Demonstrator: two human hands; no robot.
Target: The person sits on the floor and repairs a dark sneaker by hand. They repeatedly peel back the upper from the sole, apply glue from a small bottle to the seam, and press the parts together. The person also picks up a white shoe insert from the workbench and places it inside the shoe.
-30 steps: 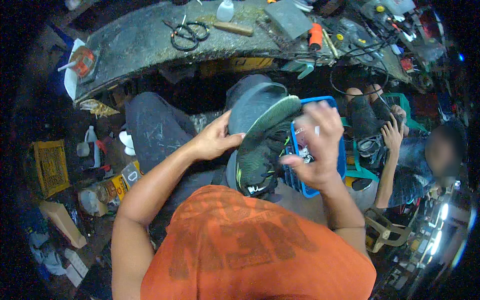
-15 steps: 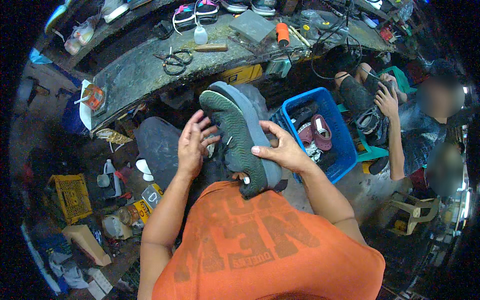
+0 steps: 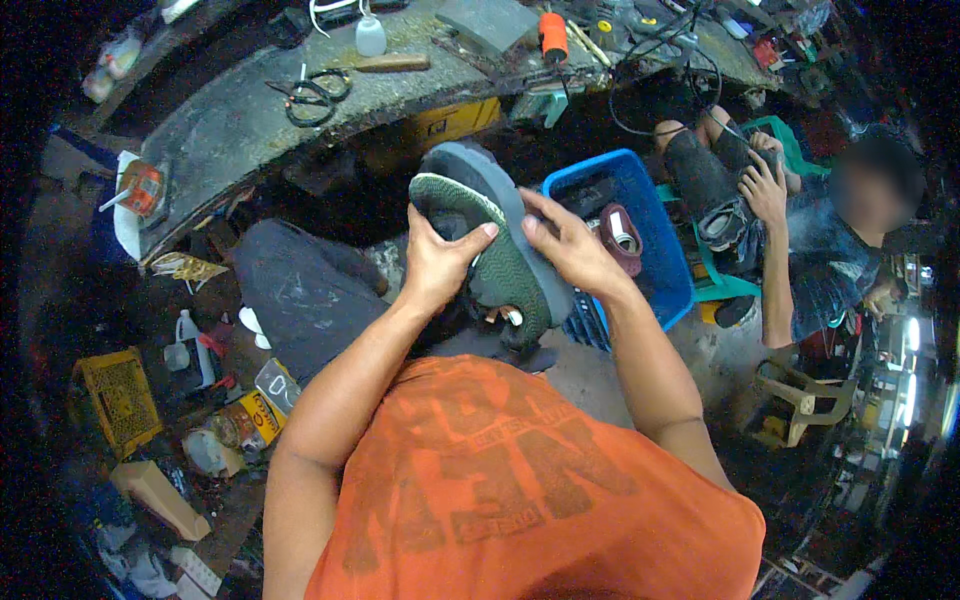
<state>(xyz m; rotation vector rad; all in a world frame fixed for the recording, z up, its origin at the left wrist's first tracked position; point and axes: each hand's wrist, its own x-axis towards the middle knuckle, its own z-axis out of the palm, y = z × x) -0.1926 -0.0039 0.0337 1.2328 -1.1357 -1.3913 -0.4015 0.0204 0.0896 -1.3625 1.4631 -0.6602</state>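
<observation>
A dark green knitted sneaker (image 3: 489,270) with a thick grey sole is held above my lap, lying on its side with its toe pointing away from me. My left hand (image 3: 437,265) is closed on the upper near the toe, thumb pressed on the knit and fingers hidden behind it. Along the sole's right side rests my right hand (image 3: 577,250), gripping the edge with its thumb and fingers. A small whitish tab (image 3: 514,316) shows at the shoe's opening.
Ahead runs a curved workbench (image 3: 235,140) with black scissors (image 3: 318,97), a wooden-handled tool (image 3: 393,63), a small bottle (image 3: 370,36) and an orange cylinder (image 3: 553,38). On the right stand a blue crate (image 3: 668,290) holding maroon clogs (image 3: 622,238) and a seated person (image 3: 825,260).
My left hand, spread apart from the sneaker before, now holds its upper near the toe. My right hand has shifted its hold along the sole. The view has moved, with the bench higher in it.
</observation>
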